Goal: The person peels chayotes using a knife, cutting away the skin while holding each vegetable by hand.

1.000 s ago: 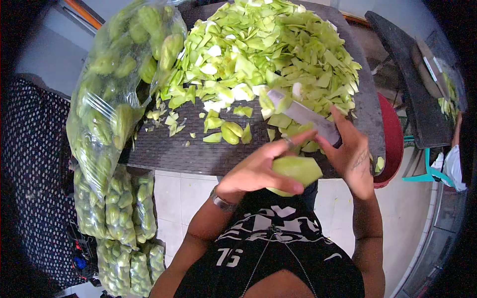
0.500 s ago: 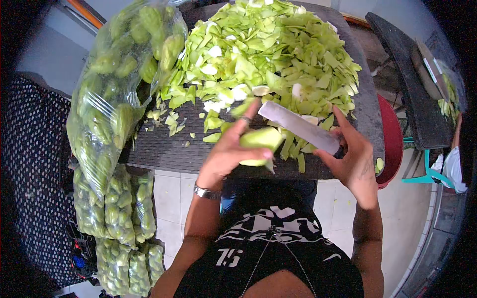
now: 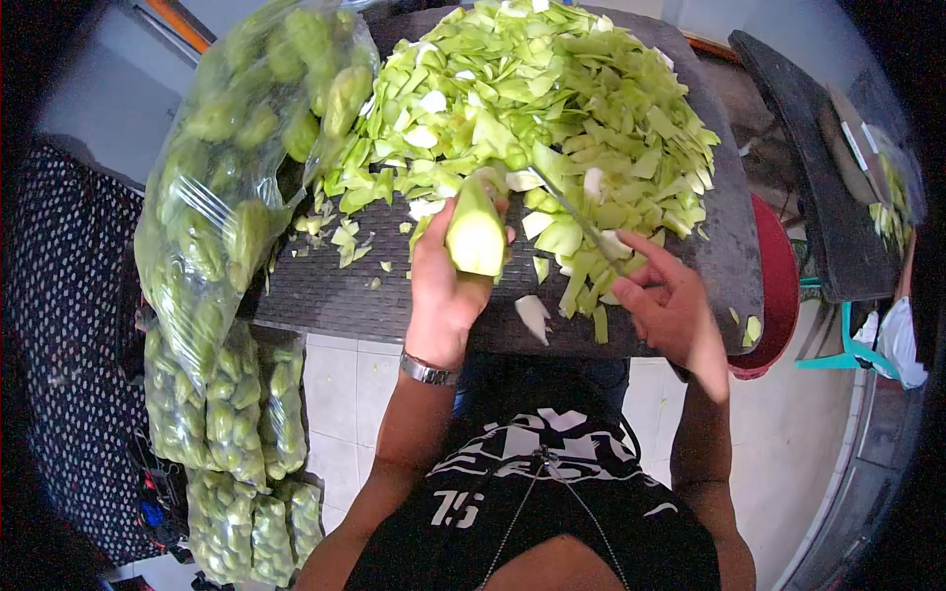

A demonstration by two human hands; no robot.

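Observation:
A peeled-looking pale green chayote stands upright in my left hand, whose fingers wrap round it. To its right, my right hand is closed on a knife, its blade edge-on to the camera and pointing up and left, clear of the chayote. Beyond both hands a big heap of green peel pieces covers much of the dark woven table. A pale slice lies near the front edge between my hands.
A large clear bag of chayotes rests on the table's left side. Smaller filled bags are below it. At right are a red stool, another dark table with a knife and peelings, a teal stool and part of another person.
My left hand has moved left and turned the chayote upright. The knife has turned from flat to edge-on in my right hand. A pale slice now lies at the table's front edge.

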